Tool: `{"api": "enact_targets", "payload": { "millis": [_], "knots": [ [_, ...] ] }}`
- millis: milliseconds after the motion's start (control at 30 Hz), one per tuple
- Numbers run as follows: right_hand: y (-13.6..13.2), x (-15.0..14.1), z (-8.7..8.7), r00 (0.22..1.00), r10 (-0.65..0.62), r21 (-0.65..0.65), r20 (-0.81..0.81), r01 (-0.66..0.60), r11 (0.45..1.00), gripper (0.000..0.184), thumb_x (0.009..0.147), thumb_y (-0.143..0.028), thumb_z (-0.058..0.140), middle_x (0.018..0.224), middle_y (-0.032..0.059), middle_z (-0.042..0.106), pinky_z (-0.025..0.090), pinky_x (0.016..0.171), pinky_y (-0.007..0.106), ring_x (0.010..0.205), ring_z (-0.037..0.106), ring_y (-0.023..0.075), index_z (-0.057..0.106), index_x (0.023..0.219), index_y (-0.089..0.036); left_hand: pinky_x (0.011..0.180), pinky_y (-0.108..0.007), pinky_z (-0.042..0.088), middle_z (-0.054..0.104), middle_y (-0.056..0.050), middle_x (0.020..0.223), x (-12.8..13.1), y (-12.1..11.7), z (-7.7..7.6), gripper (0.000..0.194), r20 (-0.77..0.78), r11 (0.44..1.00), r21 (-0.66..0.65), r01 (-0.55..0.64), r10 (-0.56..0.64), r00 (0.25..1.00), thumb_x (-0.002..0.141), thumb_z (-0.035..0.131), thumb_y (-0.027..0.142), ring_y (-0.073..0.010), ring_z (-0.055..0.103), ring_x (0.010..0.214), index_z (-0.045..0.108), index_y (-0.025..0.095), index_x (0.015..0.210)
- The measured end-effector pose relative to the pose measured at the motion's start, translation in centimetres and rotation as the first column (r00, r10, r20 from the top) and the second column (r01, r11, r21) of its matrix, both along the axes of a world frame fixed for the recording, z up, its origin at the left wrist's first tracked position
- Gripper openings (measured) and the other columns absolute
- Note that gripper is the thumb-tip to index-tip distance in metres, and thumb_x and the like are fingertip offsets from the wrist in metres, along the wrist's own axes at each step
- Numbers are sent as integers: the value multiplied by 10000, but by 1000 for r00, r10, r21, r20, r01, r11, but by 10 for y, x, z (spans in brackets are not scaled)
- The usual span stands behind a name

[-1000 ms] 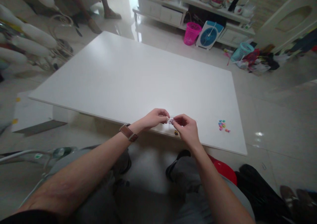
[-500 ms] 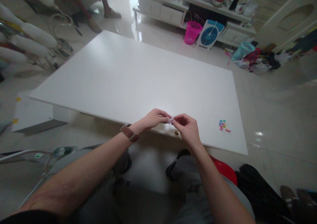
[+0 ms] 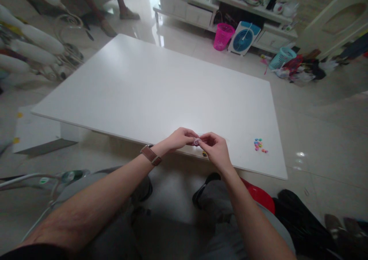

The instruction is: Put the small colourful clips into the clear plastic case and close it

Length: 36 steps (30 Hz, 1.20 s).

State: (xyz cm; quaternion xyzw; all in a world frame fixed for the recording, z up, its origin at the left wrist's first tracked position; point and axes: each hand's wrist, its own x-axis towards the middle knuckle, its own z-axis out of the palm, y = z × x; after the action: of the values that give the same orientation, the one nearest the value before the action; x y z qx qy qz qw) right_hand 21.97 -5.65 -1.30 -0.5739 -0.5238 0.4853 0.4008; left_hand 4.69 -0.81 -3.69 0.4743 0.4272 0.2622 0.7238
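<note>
Near the front edge of the white table (image 3: 161,87), my left hand (image 3: 182,137) and my right hand (image 3: 215,147) meet fingertip to fingertip. Between them is a small, pale pinkish-white twisted piece (image 3: 196,141), perhaps string or cord; it is too small to name surely. Both hands pinch it with thumb and fingers. A tiny dark and yellow object (image 3: 204,153) lies at the table edge just below my right hand. Farther right, several small bright-coloured pieces (image 3: 258,144) sit in a loose cluster on the tabletop.
Beyond the table stand a pink basket (image 3: 223,36), a blue and white fan (image 3: 244,38) and a light blue basket (image 3: 283,58). A red stool (image 3: 260,195) is beside my right leg. Another person's legs (image 3: 123,7) show at the upper left.
The pale piece between my fingertips looks more bunched into a loop than before. My hands have barely moved.
</note>
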Motion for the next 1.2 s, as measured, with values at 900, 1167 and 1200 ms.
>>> {"api": "enact_targets", "payload": {
  "millis": [900,1167,1200],
  "knots": [
    [1,3,-8,970,1,24,242,-7,1000,114,779,-270,688,772,46,737,512,667,306,717,673,200,755,806,-181,837,-283,504,737,-64,849,2,-3,10,176,110,992,-87,93,-83,991,689,728,146,-133,640,799,777,113,855],
    [-1,2,-12,958,-7,116,286,-28,993,127,802,-277,678,819,57,727,533,694,314,740,671,192,768,820,-189,755,-267,482,741,-61,816,1,-3,2,228,6,989,56,138,-139,990,726,692,207,-138,638,761,775,104,911],
    [-2,2,-12,957,-7,127,291,-32,991,132,808,-283,676,833,58,724,535,692,313,748,672,192,770,828,-193,745,-263,481,738,-58,797,1,-3,2,213,2,989,62,137,-138,990,728,692,210,-135,637,747,771,103,895]
  ]
}}
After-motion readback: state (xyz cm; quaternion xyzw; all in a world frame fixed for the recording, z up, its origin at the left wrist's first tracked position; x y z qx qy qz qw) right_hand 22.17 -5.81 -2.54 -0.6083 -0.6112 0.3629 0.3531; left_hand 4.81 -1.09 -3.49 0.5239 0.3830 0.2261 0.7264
